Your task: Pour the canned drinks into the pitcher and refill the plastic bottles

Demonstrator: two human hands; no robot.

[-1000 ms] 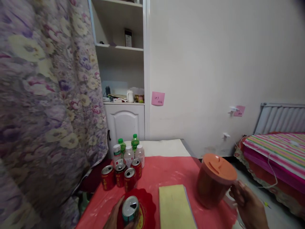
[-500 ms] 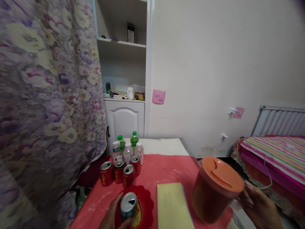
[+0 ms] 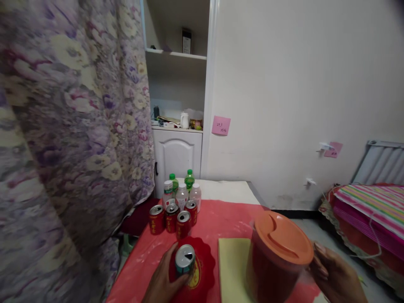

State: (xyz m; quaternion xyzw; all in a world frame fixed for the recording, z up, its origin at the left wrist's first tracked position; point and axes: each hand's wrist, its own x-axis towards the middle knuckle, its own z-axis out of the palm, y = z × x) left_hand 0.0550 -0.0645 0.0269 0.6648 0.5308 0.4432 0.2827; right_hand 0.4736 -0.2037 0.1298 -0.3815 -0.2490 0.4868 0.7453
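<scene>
My left hand (image 3: 164, 275) is wrapped round a teal drink can (image 3: 185, 259) with an opened top. The can is over the left part of a red scalloped tray (image 3: 206, 256) with yellow print; whether it touches the tray I cannot tell. On the right, my right hand (image 3: 336, 269) grips the handle side of a clear pitcher (image 3: 268, 269) with an orange lid (image 3: 284, 237). The pitcher looks reddish-brown and covers the right part of a yellow pad (image 3: 232, 269). Its base is cut off by the lower edge of the view.
Several opened red cans (image 3: 172, 219) stand behind the tray. Behind them are clear bottles with white caps (image 3: 182, 195) and green-capped bottles (image 3: 189, 180). A red sheet (image 3: 233, 214) covers the table. A floral curtain (image 3: 78, 126) hangs at the left, and a bed (image 3: 372, 210) is at the right.
The pitcher has moved left, from beside the yellow pad to over its right part, with my right hand on it. My left hand stays on the can. The view has turned slightly left.
</scene>
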